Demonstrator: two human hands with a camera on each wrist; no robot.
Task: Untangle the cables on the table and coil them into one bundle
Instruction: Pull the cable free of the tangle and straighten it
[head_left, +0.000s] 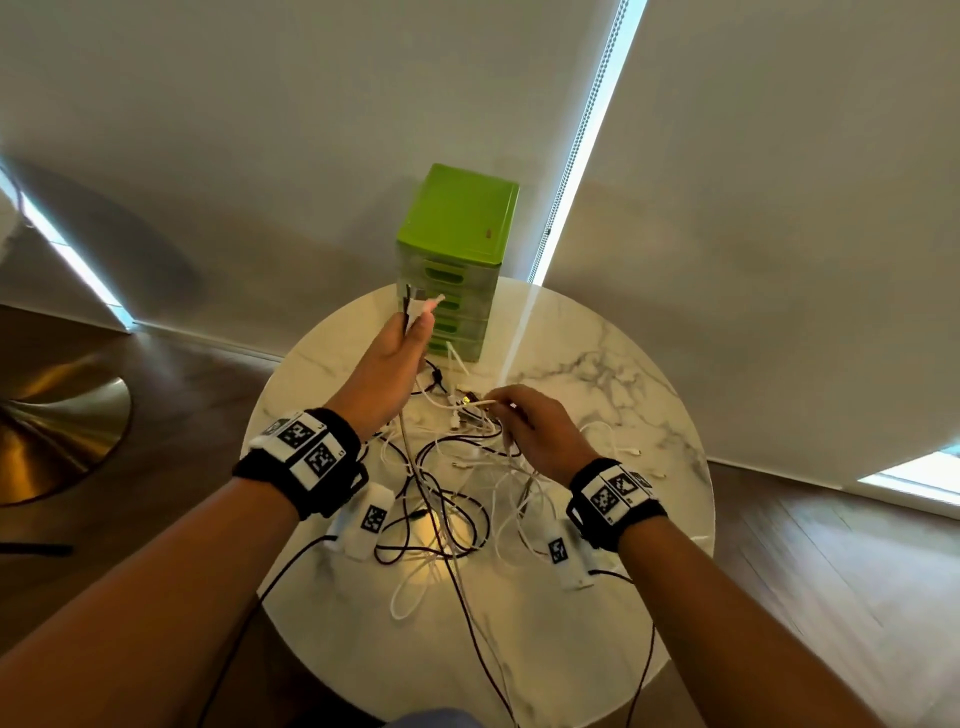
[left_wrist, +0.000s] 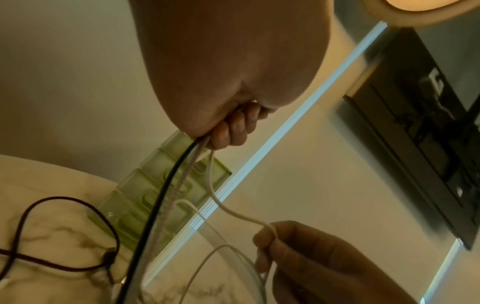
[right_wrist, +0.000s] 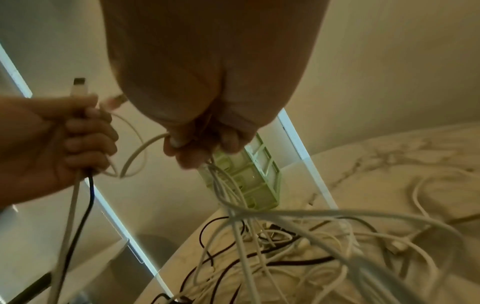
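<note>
A tangle of white and dark cables (head_left: 457, 483) lies on the round marble table (head_left: 597, 364). My left hand (head_left: 402, 338) is raised above the table and grips the plug ends of several cables (head_left: 415, 304); a black, a grey and a white strand (left_wrist: 182, 185) hang from its fist. A white USB plug (right_wrist: 78, 88) sticks up out of that fist. My right hand (head_left: 524, 421) is lower, over the tangle, and pinches a white cable (right_wrist: 145, 148) that loops across to the left hand. More white cables (right_wrist: 233, 197) trail from it down to the pile.
A green drawer unit (head_left: 452, 260) stands at the table's far edge, just behind my left hand. Light blinds hang behind it. The floor is dark wood, and a brass lamp base (head_left: 57, 421) stands on the left. Black leads (head_left: 244, 613) run off the table's near edge.
</note>
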